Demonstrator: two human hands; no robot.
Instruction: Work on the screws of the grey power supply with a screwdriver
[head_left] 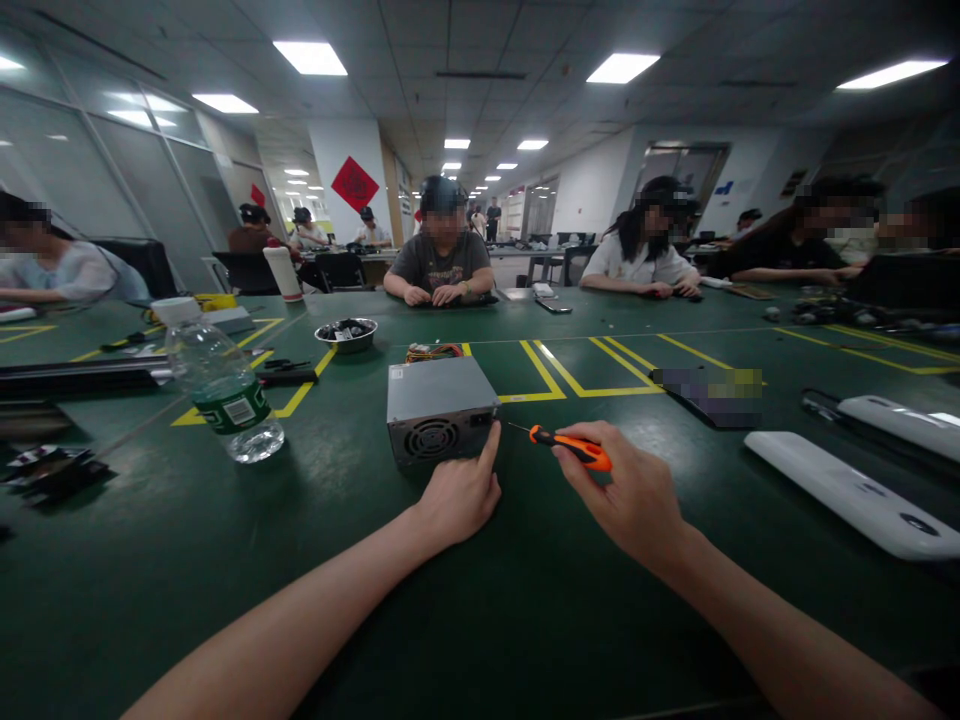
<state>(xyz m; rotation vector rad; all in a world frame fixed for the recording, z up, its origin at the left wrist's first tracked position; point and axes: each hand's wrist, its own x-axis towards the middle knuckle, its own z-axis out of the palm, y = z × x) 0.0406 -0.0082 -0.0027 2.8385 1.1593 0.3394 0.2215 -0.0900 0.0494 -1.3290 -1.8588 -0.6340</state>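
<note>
A grey computer power supply [442, 400] sits on the green table in front of me, its round fan grille facing me and coloured cables showing behind it. My left hand [461, 495] reaches to its lower right corner. The index finger is stretched out against the front edge there, while the other fingers look partly curled and grip nothing. To the right, my right hand [634, 490] is closed around the handle of an orange and black screwdriver [574, 445]. Its thin shaft points left at the power supply, with the tip a little short of the casing.
Left of the power supply stands a water bottle [236, 400], with a metal bowl [346, 336] of small dark parts behind. White long-shaped casings [855, 490] and a dark flat piece [705, 398] lie right. Yellow tape [555, 375] marks the table. Several people sit around.
</note>
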